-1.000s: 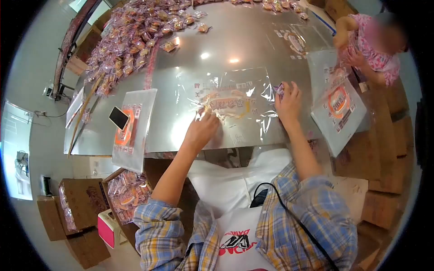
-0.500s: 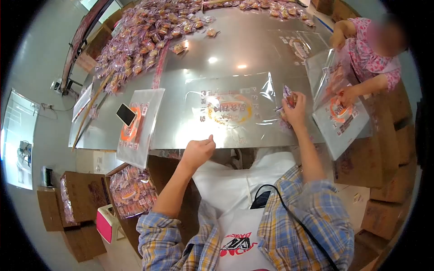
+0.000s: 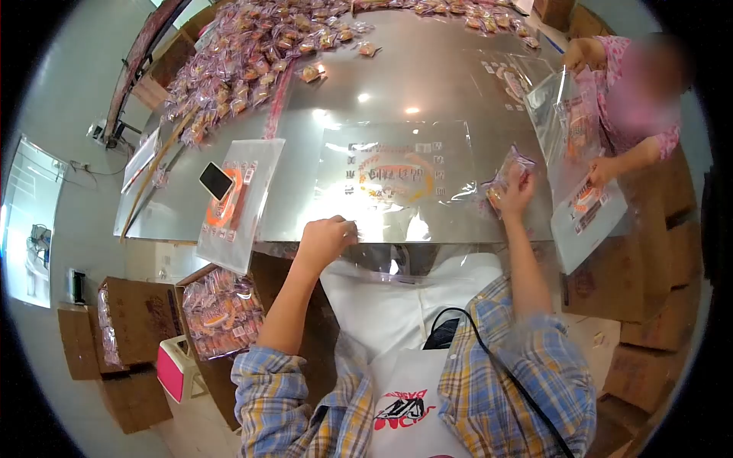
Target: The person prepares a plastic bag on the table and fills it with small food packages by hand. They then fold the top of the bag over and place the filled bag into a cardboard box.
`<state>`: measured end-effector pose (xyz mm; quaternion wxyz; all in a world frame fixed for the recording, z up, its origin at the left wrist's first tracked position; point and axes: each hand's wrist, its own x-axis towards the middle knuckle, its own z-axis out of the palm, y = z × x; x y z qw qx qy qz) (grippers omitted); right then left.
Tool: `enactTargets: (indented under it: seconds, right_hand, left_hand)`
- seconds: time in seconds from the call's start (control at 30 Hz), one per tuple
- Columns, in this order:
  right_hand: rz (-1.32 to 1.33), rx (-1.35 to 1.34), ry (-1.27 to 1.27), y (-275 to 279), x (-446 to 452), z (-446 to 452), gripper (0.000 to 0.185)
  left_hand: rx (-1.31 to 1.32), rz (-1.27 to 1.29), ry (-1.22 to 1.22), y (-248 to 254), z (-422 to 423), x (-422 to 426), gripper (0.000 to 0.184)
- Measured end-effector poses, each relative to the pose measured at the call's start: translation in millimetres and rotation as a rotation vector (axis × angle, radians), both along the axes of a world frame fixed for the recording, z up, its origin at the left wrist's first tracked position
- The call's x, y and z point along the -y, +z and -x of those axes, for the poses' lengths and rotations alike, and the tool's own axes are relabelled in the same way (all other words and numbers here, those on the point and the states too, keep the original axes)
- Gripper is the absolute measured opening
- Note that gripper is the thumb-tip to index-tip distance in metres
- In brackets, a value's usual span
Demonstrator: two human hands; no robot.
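A clear printed plastic bag point(image 3: 450, 179) lies flat on the metal table point(image 3: 298, 183), its near edge hanging over the front. My left hand point(image 3: 328, 238) is closed at that bag's near left edge, fingers curled on the film. On the right, my right hand point(image 3: 517, 197) grips small wrapped pastries point(image 3: 510, 169) in clear and purple film, just over the bag's right side. How many it holds is hidden by the fingers.
A heap of wrapped pastries point(image 3: 244, 69) covers the far left. A phone point(image 3: 216, 181) rests on a stack of printed bags point(image 3: 240, 221). At right, a co-worker's hand point(image 3: 603, 169) touches other bags. A carton of packed bags point(image 3: 221, 313) stands below left.
My right hand has shifted slightly right and down with the pastries, which now show more openly. My left hand has moved a little left, and the bag's near film spreads further past the table edge.
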<state>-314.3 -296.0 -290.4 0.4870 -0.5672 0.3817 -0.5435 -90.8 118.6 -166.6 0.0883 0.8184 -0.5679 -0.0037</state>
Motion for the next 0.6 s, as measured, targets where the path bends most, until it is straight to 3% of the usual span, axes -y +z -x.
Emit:
enactTargets:
  seconds: [0.1, 0.23, 0.4, 0.5, 0.6]
  right_hand:
    - [-0.112, 0.329, 0.102, 50.5, -32.9, 8.1, 0.031]
    - [-0.261, 0.096, 0.191, 103.2, -87.2, 29.9, 0.029]
    - [-0.306, 0.228, 0.517, 118.1, -133.8, 24.6, 0.027]
    - [-0.151, 0.076, 0.685, 115.8, -139.9, 21.3, 0.03]
    - [-0.242, 0.114, 0.767, 117.9, -148.8, 21.2, 0.032]
  left_hand:
    - [0.045, -0.019, 0.011, 0.1, 4.8, 2.1, 0.017]
    - [-0.016, 0.013, -0.035, 1.7, 6.5, 3.5, 0.016]
    - [-0.107, 0.025, -0.065, -7.6, -9.8, -4.9, 0.009]
    - [-0.106, -0.005, -0.058, -5.3, -9.3, -5.7, 0.01]
    - [-0.114, -0.013, -0.018, 3.8, 0.7, -6.0, 0.011]
